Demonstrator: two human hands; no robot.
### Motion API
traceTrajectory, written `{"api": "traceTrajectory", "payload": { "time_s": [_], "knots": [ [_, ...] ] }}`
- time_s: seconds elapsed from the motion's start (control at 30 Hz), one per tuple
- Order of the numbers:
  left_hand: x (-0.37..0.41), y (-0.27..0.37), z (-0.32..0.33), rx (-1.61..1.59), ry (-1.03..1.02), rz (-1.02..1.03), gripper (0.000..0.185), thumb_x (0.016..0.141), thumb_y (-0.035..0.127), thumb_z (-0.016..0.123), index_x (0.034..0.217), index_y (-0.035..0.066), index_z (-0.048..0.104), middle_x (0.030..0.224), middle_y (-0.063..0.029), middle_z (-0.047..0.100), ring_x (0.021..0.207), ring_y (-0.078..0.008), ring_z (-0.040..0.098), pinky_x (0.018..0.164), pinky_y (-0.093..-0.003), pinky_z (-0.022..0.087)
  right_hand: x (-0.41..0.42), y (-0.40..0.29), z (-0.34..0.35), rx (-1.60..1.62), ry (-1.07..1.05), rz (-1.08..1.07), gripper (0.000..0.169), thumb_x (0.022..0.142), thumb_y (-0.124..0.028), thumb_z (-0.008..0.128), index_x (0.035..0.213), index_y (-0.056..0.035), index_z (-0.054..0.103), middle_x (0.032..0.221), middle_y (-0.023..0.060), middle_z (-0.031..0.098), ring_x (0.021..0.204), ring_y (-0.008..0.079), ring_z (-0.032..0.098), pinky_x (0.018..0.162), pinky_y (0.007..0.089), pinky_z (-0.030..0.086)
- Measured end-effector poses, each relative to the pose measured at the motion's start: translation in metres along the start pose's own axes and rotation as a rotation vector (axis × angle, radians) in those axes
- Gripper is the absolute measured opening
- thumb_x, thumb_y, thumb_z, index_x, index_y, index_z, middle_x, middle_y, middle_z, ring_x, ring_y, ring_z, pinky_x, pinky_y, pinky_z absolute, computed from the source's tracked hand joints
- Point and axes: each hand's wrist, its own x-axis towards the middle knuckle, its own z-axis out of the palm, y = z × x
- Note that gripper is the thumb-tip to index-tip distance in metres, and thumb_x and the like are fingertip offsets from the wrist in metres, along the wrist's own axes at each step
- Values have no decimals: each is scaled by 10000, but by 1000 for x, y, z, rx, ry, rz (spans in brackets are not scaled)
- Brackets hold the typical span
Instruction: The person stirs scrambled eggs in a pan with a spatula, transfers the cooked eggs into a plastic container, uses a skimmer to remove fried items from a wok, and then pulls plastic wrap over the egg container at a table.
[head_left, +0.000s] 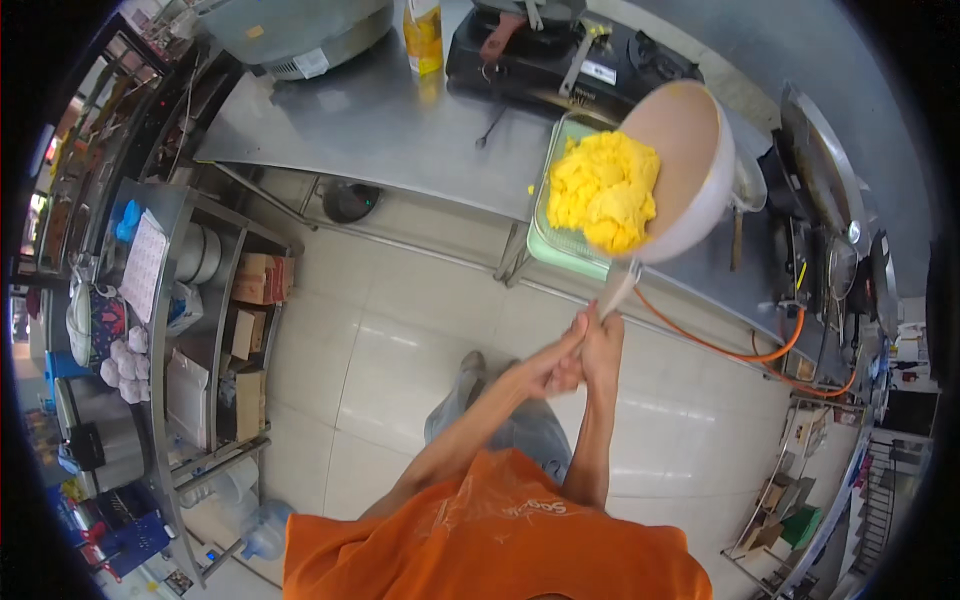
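Note:
Both my hands grip the pale handle (616, 292) of a deep cream-coloured pan (679, 142). My right hand (603, 346) is nearer the pan, and my left hand (556, 366) wraps the handle beside it, partly overlapping. The pan is tilted steeply, its mouth facing left. A lumpy, soft yellow mass (604, 187), like dough or thick custard, sits at its lip above a clear rectangular dish (541, 231). How much of the mass rests in the dish cannot be told. Pale green material (551, 253) shows under the dish, at the front edge of the steel table (450, 142).
A black gas stove (517, 71) with pans stands behind the dish. A bottle of yellow liquid (424, 41), a large grey tub-like appliance (300, 34) and a small spoon (484, 140) are leftward. Woks (821, 161) lean at right. An orange hose (690, 337) hangs below. Steel shelving (169, 300) stands left.

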Motion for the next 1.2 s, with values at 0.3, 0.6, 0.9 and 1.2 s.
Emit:
{"api": "traceTrajectory", "payload": {
  "time_s": [0.3, 0.6, 0.9, 1.2],
  "knots": [
    [16, 8, -10, -81, -303, 3, 570, 726, 708, 342, 484, 192, 353, 384, 91, 252, 284, -8, 240, 270, -142, 195, -10, -21, -1, -133, 101, -72, 216, 764, -148, 509, 861, 45, 509, 741, 163, 561, 673, 233, 528, 650, 331, 413],
    [18, -4, -7, -133, -285, -100, 624, 739, 730, 232, 413, 199, 262, 349, 87, 224, 257, -20, 203, 245, -153, 170, -22, -24, -9, -220, 159, -133, 217, 754, -137, 512, 871, 45, 518, 760, 180, 575, 695, 271, 554, 674, 348, 422],
    [24, -7, -6, -209, -368, -107, 614, 730, 720, 274, 410, 196, 265, 348, 96, 226, 245, -21, 222, 230, -155, 188, -32, -41, -8, -268, 208, -143, 232, 761, -149, 505, 869, 56, 522, 756, 199, 578, 701, 284, 564, 677, 357, 423],
    [30, -4, -9, -209, -508, -88, 611, 741, 720, 273, 413, 206, 234, 346, 91, 209, 252, -21, 216, 247, -150, 186, -36, -60, -1, -318, 238, -189, 244, 778, -162, 498, 865, 65, 514, 716, 184, 573, 644, 255, 552, 640, 349, 427]
  ]
}}
